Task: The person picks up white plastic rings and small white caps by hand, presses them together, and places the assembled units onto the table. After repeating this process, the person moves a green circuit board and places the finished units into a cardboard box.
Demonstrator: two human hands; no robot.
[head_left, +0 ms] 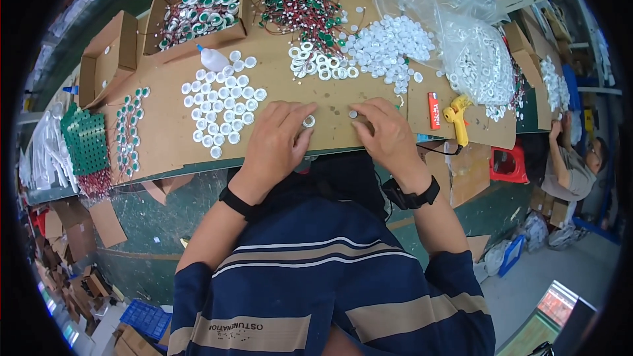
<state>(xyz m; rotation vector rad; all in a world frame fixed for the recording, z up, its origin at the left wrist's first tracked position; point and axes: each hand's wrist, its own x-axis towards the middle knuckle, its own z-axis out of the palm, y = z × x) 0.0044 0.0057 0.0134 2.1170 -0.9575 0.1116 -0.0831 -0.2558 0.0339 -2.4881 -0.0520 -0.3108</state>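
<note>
Over the front of the cardboard-covered table, my left hand (282,129) pinches a small white plastic ring (308,120) between thumb and fingers. My right hand (385,129), a little apart from it, has its fingertips closed on a small white disc (353,114). Left of my left hand, several round white caps (224,102) lie spread in loose rows. Beyond my hands is a heap of white rings (320,63), beside a bigger pile of translucent white discs (390,46). Farther back rests a tangle of red wires with green round pieces (300,13).
A cardboard box (245,0) of wired discs and a white glue bottle (213,59) stand back left. A green basket (84,138) sits far left. At right are a red lighter (433,111), a yellow glue gun (457,118) and a clear bag (478,59) of rings. Another person (570,165) works at far right.
</note>
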